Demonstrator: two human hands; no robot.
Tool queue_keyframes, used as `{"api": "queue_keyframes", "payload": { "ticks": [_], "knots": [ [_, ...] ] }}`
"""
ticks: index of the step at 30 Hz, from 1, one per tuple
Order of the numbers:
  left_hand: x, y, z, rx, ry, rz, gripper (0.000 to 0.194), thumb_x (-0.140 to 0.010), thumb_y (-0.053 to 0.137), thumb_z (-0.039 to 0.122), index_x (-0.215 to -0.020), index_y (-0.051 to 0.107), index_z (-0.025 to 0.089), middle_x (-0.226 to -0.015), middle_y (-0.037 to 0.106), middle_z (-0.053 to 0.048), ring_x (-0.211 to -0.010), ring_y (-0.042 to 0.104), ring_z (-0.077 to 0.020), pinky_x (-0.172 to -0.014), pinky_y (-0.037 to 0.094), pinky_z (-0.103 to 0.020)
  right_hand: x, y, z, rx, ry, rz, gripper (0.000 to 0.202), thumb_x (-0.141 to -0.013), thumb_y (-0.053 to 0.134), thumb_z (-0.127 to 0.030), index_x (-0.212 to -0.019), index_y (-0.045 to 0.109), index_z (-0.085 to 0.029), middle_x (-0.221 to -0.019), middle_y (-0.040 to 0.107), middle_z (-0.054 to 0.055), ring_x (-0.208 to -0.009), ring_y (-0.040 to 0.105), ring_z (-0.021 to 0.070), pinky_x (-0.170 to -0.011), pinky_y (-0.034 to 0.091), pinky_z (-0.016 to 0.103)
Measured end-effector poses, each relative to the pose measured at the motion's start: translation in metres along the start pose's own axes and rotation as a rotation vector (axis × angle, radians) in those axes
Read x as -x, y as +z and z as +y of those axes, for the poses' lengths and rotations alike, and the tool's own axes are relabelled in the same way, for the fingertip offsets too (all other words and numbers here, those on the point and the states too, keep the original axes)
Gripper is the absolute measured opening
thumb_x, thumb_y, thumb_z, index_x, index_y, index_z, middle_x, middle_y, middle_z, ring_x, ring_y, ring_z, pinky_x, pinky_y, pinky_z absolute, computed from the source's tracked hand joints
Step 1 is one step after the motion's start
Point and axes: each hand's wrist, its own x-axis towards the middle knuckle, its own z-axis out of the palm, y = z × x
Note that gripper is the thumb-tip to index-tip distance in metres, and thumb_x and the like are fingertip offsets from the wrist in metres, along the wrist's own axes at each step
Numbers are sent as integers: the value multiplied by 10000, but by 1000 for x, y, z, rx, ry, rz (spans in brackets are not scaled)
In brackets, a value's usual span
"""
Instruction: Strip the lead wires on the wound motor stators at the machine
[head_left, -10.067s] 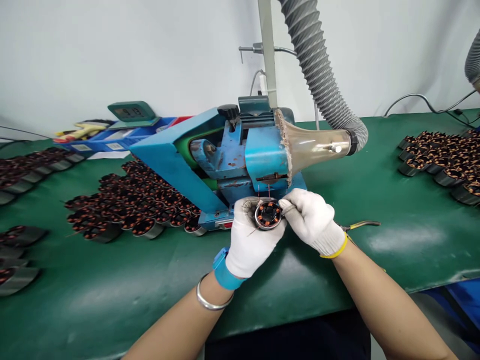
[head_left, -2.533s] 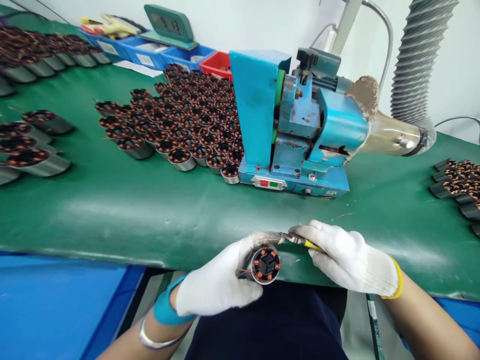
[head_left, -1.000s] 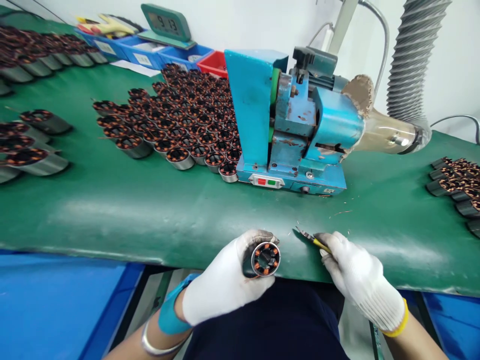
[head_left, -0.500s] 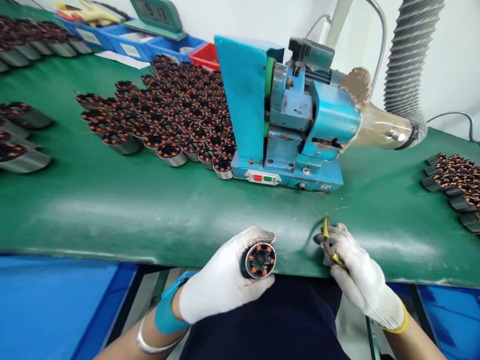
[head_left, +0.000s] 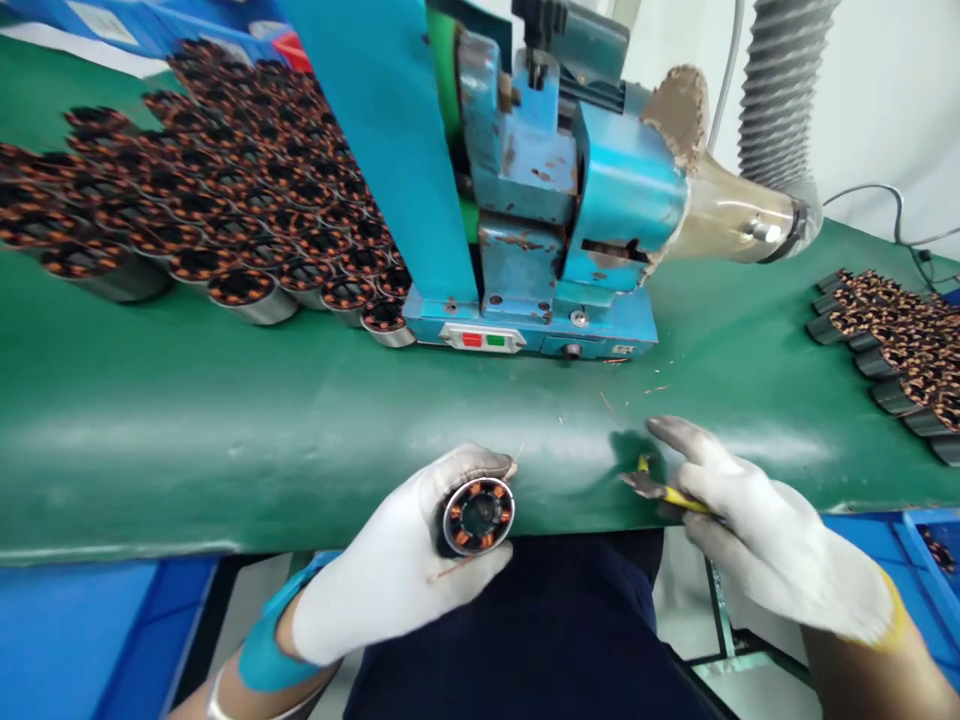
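My left hand (head_left: 409, 560), in a white glove, is wrapped round a motor stator (head_left: 480, 517). Its ring of copper windings faces up toward me, and thin loose wire ends stick out beside my fingers. To the right, over the bench's front edge, my gloved right hand (head_left: 757, 520) grips a pair of yellow-handled cutting pliers (head_left: 667, 493). Their jaws point left toward the stator but stay apart from it. The index finger of that hand is stretched out above the pliers; part of the handles is hidden in the palm.
A blue belt machine (head_left: 525, 240) with red and green buttons stands behind my hands, joined to a grey flexible duct (head_left: 787, 90). Many stators (head_left: 255, 295) crowd its left side; another group (head_left: 892, 350) is at right. Wire scraps lie on the green bench mat (head_left: 300, 420).
The view has shifted closer to the machine and rightward. My right hand has turned the pliers so the jaws point left, and its index finger has straightened. My left hand still holds the stator.
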Motion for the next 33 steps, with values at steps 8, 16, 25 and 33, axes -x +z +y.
{"api": "queue_keyframes", "payload": {
  "ticks": [8,16,25,33],
  "knots": [
    [-5,0,7,20,7,-21,370,-746,654,241,-1100,562,185,-1042,653,-82,-940,668,-222,-872,558,-344,-55,30,-5,-280,-198,84,240,-799,455,-93,-984,591,-164,-1125,591,124,-1109,548,251,-951,464,428],
    [-4,1,1,34,84,41,434,-738,649,212,-1155,531,199,-1072,663,-77,-979,675,-206,-899,551,-317,-56,4,-22,-279,-25,-199,253,-748,497,-84,-934,572,-238,-1024,589,-5,-886,559,162,-731,392,285],
    [-2,2,-1,79,94,33,461,-738,654,207,-1180,524,215,-1088,656,-70,-981,667,-208,-900,544,-326,-69,-1,-36,-198,51,-292,149,-783,507,-142,-905,521,-224,-983,568,-12,-782,512,141,-649,319,274],
    [-4,1,2,91,118,23,465,-730,640,176,-1177,520,226,-1062,647,-54,-966,659,-192,-901,533,-317,-75,-2,-38,-223,79,-329,49,-821,528,-210,-840,484,-220,-895,548,-30,-727,462,119,-619,293,261]
  ]
}}
